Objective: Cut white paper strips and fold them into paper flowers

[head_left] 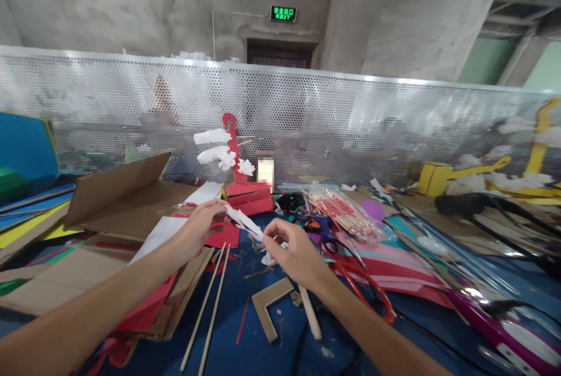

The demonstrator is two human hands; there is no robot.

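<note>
My left hand pinches one end of a crumpled strip of white paper. The other end sits between the thumb and fingers of my right hand, so the strip spans the gap over the blue table. Behind it stands a red cardboard figure on a red block base, with white paper rolls and white paper flowers on its upright. Under my hands are a brown cardboard corner piece, a wooden stick and two thin bamboo sticks.
Cardboard sheets pile up at the left. Right of my hands are red-handled scissors, a bag of red-and-white sticks, pink sheets and a purple corded tool. A perforated metal screen closes off the far edge.
</note>
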